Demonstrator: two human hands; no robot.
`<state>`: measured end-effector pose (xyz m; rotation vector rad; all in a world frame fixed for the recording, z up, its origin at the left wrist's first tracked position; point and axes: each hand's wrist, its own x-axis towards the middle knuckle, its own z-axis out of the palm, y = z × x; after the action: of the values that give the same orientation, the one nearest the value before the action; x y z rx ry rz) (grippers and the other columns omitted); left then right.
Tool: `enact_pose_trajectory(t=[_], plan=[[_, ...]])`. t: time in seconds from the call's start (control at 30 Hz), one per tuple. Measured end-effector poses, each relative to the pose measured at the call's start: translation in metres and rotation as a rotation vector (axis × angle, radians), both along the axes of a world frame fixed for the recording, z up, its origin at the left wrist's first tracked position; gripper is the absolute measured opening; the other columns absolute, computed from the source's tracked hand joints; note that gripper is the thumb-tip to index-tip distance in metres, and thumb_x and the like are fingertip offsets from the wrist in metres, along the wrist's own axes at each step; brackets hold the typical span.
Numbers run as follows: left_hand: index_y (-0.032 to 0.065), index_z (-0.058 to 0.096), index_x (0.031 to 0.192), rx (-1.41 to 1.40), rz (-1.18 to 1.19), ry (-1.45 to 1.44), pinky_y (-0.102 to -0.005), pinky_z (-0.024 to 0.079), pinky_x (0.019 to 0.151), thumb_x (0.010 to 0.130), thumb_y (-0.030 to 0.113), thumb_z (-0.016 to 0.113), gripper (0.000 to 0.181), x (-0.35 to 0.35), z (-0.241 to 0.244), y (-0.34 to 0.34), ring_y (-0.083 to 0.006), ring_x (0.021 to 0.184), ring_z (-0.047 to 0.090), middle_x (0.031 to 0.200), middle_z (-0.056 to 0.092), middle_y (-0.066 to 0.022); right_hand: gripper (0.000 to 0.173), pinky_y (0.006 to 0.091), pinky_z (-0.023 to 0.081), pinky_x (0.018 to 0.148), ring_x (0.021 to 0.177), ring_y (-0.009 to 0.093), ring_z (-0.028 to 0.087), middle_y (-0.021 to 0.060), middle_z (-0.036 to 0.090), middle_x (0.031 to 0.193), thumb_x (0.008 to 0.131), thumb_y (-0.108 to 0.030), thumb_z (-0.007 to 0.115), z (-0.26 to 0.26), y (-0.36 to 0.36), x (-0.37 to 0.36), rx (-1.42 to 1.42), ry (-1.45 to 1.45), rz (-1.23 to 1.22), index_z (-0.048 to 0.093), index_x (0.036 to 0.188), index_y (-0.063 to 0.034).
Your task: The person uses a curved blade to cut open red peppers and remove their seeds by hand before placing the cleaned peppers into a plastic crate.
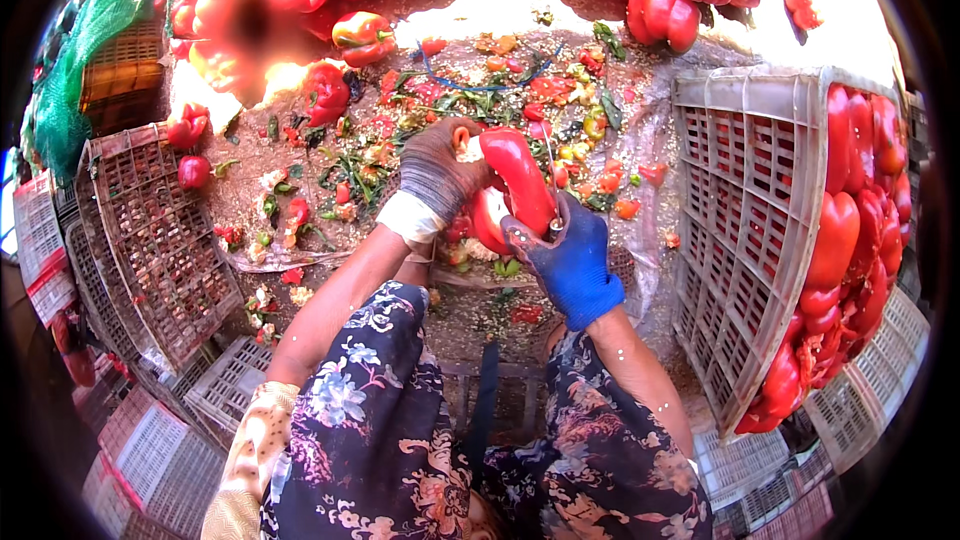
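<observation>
A red bell pepper [514,165], cut open with pale flesh showing, is between my two hands above the littered ground. My left hand [442,169], in a worn dark glove with a bare fingertip showing, grips it from the left. A pale piece at those fingers may be its core; I cannot tell. In its blue glove, my right hand [574,259] holds a small knife [550,154], the thin blade pointing up beside the pepper. The right thumb presses on the pepper's lower part. The handle is mostly hidden in the glove.
A plastic crate [750,240] full of cut red peppers [832,240] stands at right. Another crate [157,240] tilts at left. Whole peppers [360,37] pile up at the far side, near green netting [67,105]. Seeds, leaves and pepper scraps [360,172] cover the ground.
</observation>
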<state>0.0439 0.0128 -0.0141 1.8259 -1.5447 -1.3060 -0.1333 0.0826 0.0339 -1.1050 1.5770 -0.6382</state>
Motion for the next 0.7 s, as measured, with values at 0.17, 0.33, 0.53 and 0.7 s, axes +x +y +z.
enact_pose_trajectory(t=[0.17, 0.33, 0.53, 0.7], plan=[[0.001, 0.062, 0.107, -0.292, 0.016, -0.079, -0.0313, 0.055, 0.073, 0.06, 0.022, 0.091, 0.058, 0.066, -0.029, -0.015, -0.0177, 0.081, 0.066, 0.094, 0.069, -0.012, 0.044, 0.0355, 0.055, 0.067, 0.073, 0.025, 0.07, 0.0159, 0.07, 0.084, 0.074, -0.023, 0.082, -0.006, 0.006, -0.001, 0.07, -0.072, -0.09, 0.063, 0.106, 0.0014], [0.0022, 0.062, 0.108, 0.37, 0.401, 0.791, -0.0392, 0.061, 0.076, 0.087, 0.039, 0.069, 0.043, 0.088, 0.009, -0.014, -0.0247, 0.088, 0.07, 0.092, 0.069, -0.0099, 0.04, 0.0206, 0.043, 0.042, 0.056, 0.008, 0.059, 0.0055, 0.067, 0.084, 0.08, -0.01, 0.078, 0.012, -0.005, -0.003, 0.217, -0.445, -0.343, 0.058, 0.113, -0.0005], [-0.0054, 0.059, 0.111, 0.446, 0.482, 1.229, -0.0433, 0.06, 0.081, 0.093, 0.04, 0.06, 0.05, 0.133, 0.03, 0.001, -0.0321, 0.096, 0.069, 0.101, 0.069, -0.0176, 0.045, 0.0218, 0.046, 0.042, 0.057, 0.009, 0.059, 0.0081, 0.067, 0.091, 0.08, -0.007, 0.076, 0.016, -0.009, 0.005, 0.203, -0.47, -0.265, 0.053, 0.117, 0.0031], [-0.0012, 0.06, 0.111, 0.348, 0.434, 1.219, -0.0429, 0.059, 0.085, 0.09, 0.039, 0.065, 0.046, 0.122, 0.049, 0.007, -0.0302, 0.1, 0.068, 0.1, 0.069, -0.0145, 0.04, 0.0229, 0.046, 0.04, 0.052, 0.009, 0.057, 0.0069, 0.066, 0.085, 0.081, -0.007, 0.075, 0.004, -0.008, 0.003, 0.131, -0.39, -0.269, 0.055, 0.114, 0.0036]])
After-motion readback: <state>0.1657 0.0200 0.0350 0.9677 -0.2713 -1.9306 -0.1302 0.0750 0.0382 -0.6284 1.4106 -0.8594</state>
